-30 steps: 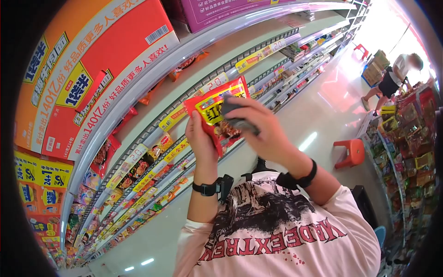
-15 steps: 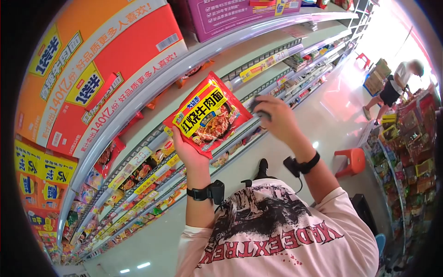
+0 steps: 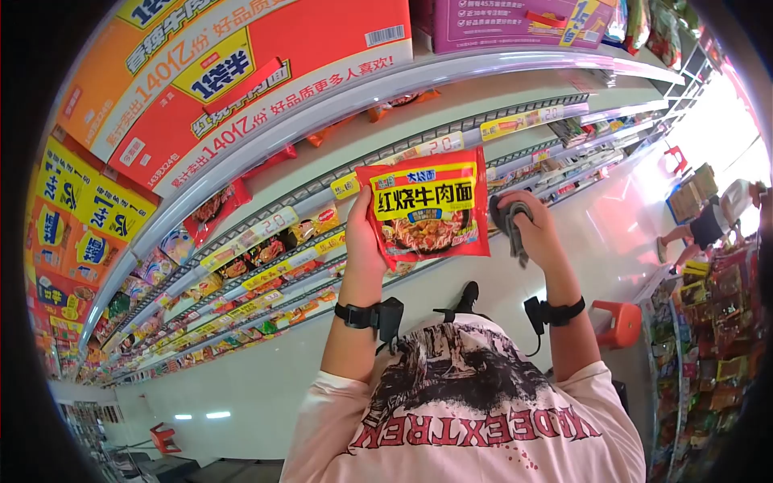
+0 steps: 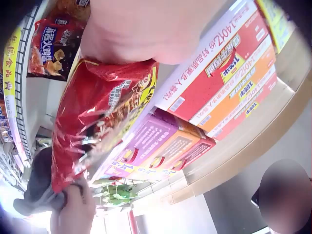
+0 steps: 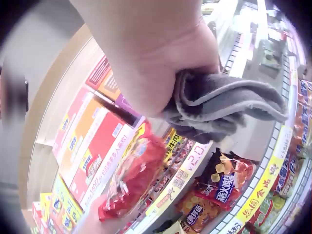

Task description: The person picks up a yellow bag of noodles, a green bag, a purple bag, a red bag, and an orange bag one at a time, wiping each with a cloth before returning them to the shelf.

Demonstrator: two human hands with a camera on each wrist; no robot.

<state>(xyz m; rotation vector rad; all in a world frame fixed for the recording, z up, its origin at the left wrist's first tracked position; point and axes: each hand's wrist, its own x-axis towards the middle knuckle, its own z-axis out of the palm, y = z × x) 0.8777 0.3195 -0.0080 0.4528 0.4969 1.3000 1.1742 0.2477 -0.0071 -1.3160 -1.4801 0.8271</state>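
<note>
My left hand [image 3: 366,233] grips the left edge of a red noodle packet [image 3: 428,211], its printed front turned up to the head view. In the left wrist view the packet [image 4: 92,112] hangs from that hand [image 4: 141,29]. Just right of the packet, my right hand [image 3: 533,231] holds a bunched grey cloth [image 3: 509,225]. The right wrist view shows the cloth [image 5: 224,105] gripped in the right hand [image 5: 170,68], with the packet [image 5: 134,175] beyond it.
Shelves [image 3: 322,201] of packets run along the left and front. Large red cartons [image 3: 266,80] and a purple carton [image 3: 515,24] stand on top. At the right are a red stool [image 3: 616,324], a person [image 3: 713,221] and a snack rack [image 3: 708,322].
The packet has levelled out and moved right in the left hand. The right hand with the cloth has come off the packet's face and moved to its right. The head view has turned.
</note>
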